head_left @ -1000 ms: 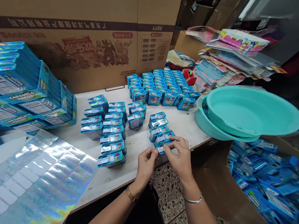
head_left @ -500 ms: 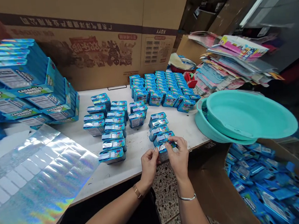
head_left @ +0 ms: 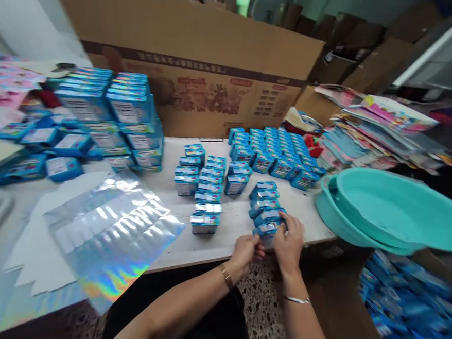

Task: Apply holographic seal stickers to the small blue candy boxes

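The person's right grip (head_left: 290, 241) was closed about the right end of a small blue printed box (head_left: 267, 229), apparently steadying it because it stood near the front edge of the white surface (head_left: 235, 218). The left grip (head_left: 244, 253) was curled just beside the box's left end; whether it pinched anything could not be told. Behind, similar blue boxes (head_left: 264, 204) stood in a row, tops presumably kept upward for access. Leftward, a silvery iridescent sheet (head_left: 111, 250) lay flat, perhaps for easy reach.
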`<state>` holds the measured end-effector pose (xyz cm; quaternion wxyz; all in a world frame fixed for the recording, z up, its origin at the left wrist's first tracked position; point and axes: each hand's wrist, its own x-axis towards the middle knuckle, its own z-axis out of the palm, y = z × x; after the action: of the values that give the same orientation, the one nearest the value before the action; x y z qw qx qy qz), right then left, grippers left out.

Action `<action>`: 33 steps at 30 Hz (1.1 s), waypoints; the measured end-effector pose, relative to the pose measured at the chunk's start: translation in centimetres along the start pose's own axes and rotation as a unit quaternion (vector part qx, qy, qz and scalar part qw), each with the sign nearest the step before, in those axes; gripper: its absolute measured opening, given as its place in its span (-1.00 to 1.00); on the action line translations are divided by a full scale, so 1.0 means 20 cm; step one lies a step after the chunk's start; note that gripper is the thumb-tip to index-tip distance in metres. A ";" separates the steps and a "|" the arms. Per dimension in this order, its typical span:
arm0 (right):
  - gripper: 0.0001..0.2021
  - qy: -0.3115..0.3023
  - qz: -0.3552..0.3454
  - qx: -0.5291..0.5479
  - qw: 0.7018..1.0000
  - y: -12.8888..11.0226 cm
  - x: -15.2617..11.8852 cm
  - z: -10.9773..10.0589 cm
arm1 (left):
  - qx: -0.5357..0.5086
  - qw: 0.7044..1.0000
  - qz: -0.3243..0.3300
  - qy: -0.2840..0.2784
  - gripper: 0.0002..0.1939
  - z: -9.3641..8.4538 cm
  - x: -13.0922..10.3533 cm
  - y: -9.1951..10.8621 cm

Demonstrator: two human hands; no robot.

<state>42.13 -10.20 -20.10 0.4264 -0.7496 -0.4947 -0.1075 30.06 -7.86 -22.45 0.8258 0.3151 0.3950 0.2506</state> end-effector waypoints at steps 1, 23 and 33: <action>-0.65 0.006 -0.011 -0.005 1.000 0.01 -0.01 -0.01 | 0.002 1.000 -0.018 -0.017 -0.49 -0.03 -0.05 0.01; -0.39 -0.412 -0.009 0.079 0.907 -1.38 -0.13 1.08 | 0.543 0.657 0.290 0.436 -0.32 -1.89 -0.78 0.89; -0.49 -0.372 0.092 0.189 0.904 -1.54 -0.08 1.19 | 0.716 0.601 0.213 0.285 -0.03 -1.89 -0.28 0.99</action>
<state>9.43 10.94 -19.17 0.3534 -0.6824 -0.5575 0.3142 -6.94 13.92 -23.90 0.1052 0.7929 0.5852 0.1334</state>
